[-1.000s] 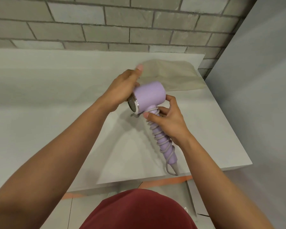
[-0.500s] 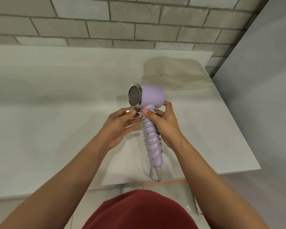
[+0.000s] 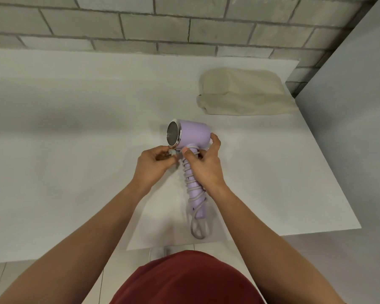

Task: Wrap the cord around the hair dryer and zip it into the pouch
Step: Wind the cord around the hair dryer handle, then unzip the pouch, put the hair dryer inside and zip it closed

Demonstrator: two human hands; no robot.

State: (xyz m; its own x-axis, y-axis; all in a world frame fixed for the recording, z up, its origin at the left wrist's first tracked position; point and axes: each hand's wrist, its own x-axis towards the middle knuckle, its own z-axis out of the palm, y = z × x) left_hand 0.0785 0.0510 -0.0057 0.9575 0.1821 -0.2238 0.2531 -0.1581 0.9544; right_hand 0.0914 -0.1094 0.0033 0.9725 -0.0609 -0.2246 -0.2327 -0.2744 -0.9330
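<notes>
no legible text or labels

Bare plain indoor room, grey painted brick wall [image 3: 184, 25], white table [image 3: 75, 150] against it, pale tiled floor [image 3: 53, 279] below

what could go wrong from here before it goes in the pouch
1. The left hand only pinches the free end of the cord; if let go untucked, the coils on the hair dryer handle may spring loose.
2. A slack loop hangs below the handle and could snag at the pouch mouth.
3. The right hand grips the handle too, so reaching the pouch likely frees one grip.
</notes>
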